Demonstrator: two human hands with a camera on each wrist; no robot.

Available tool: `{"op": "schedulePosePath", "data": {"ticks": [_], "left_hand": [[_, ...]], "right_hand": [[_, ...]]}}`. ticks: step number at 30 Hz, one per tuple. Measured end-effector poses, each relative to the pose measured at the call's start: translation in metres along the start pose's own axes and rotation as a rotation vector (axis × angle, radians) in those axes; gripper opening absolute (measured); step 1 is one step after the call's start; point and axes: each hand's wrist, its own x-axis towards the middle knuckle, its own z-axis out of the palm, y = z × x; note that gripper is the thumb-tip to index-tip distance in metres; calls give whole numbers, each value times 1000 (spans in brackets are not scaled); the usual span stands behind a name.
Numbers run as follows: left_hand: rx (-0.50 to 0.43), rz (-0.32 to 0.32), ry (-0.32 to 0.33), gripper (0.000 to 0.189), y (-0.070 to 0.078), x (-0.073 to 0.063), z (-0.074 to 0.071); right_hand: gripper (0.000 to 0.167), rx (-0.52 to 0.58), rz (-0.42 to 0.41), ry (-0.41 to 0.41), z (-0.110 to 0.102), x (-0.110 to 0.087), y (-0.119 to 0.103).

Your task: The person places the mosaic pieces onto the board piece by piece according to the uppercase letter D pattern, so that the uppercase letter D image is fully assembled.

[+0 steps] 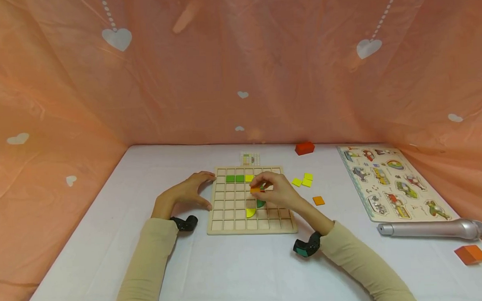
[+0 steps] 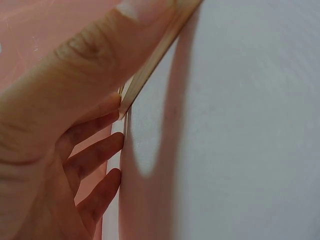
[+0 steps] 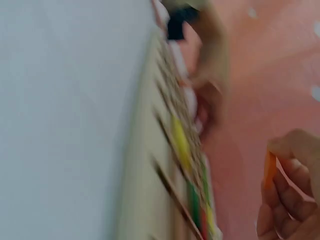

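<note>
A wooden grid board [image 1: 223,205] lies on the white table. My right hand [image 1: 281,192] is over its middle, pinching a small orange tile [image 1: 255,190] between thumb and fingertips; the right wrist view shows this tile [image 3: 270,170] edge-on, clear of the board. At the board's left edge rests my left hand [image 1: 185,191], thumb and fingers spread and touching the rim. Green square tiles [image 1: 235,179] and a yellow tile [image 1: 249,178] sit in an upper row. Lower down are a yellow rounded piece [image 1: 250,212] and a green rounded piece [image 1: 260,203], the latter partly hidden by my right hand.
Several yellow tiles [image 1: 307,182] and an orange tile [image 1: 318,201] lie right of the board. Behind it is a pattern card [image 1: 250,158]. Farther around are a red block [image 1: 304,148], a picture puzzle [image 1: 393,180], a silver tube-shaped object [image 1: 431,230] and an orange block [image 1: 471,254].
</note>
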Motion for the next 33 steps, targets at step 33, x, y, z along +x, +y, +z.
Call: {"op": "schedulePosePath", "data": {"ticks": [33], "left_hand": [[6,-12,-4,96,0,0,0]], "right_hand": [[17,-158,-147,-238,43,-2,13]]}}
